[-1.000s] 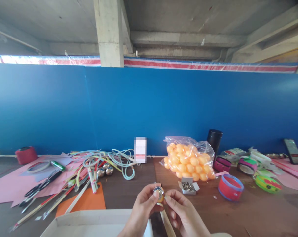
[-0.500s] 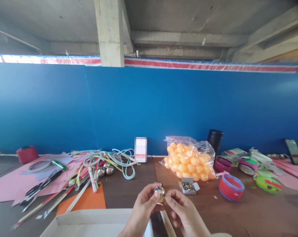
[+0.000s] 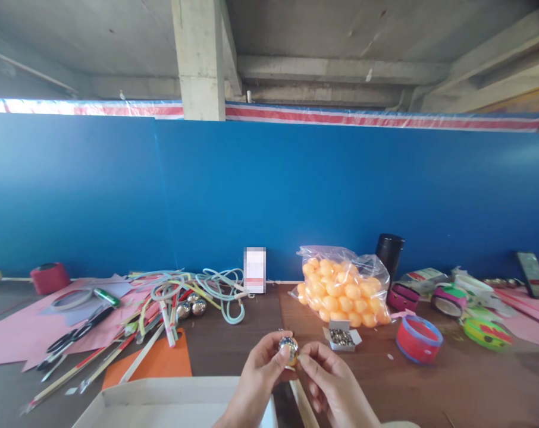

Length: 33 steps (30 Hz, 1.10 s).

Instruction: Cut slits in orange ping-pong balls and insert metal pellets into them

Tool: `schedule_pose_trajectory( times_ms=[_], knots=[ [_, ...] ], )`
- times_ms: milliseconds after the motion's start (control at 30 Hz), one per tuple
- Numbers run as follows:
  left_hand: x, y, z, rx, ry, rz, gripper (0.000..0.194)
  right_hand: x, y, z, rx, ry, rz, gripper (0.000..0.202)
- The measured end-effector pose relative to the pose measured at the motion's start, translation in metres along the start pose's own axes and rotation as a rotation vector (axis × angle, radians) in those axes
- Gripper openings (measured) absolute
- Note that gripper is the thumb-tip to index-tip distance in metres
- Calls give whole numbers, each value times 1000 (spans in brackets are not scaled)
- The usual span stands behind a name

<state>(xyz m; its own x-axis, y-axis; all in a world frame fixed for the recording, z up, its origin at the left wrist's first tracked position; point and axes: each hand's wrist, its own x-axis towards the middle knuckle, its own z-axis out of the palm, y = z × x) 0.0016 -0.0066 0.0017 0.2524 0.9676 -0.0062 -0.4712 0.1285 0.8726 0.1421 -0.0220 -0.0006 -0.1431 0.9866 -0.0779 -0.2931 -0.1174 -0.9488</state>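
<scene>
A shiny metal ball (image 3: 289, 349) is held between the thumb and fingers of my left hand (image 3: 263, 374), low in the middle of the view. Close against its right side is my right hand (image 3: 329, 377), thumb and forefinger pinched together; whatever lies between those fingertips is too small to make out. Beyond my right hand stands a small open box (image 3: 341, 339) of little metal pieces. Behind that lies a clear bag of orange balls (image 3: 345, 294). More metal balls (image 3: 191, 307) rest together to the left.
A white tray (image 3: 171, 386) lies at the front left, with orange card (image 3: 174, 356), cords (image 3: 227, 285), sticks and scissors (image 3: 68, 339) beyond. A red-and-blue tape roll (image 3: 419, 339), black cylinder (image 3: 389, 255) and phone (image 3: 532, 273) are on the right. A blue partition (image 3: 269, 190) stands behind.
</scene>
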Motion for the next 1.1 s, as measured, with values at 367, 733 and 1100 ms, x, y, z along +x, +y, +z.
schedule_pose_trajectory(
  times_ms=[367,733,1100],
  knots=[
    [-3,6,4,-34,-13,6,37,2,5,1,70,13,-41,32],
    [1,1,-2,-10,-46,12,41,-1,-1,5,125,26,-58,32],
    [0,2,3,-14,-21,19,40,-2,-3,6,146,21,-42,31]
  ],
)
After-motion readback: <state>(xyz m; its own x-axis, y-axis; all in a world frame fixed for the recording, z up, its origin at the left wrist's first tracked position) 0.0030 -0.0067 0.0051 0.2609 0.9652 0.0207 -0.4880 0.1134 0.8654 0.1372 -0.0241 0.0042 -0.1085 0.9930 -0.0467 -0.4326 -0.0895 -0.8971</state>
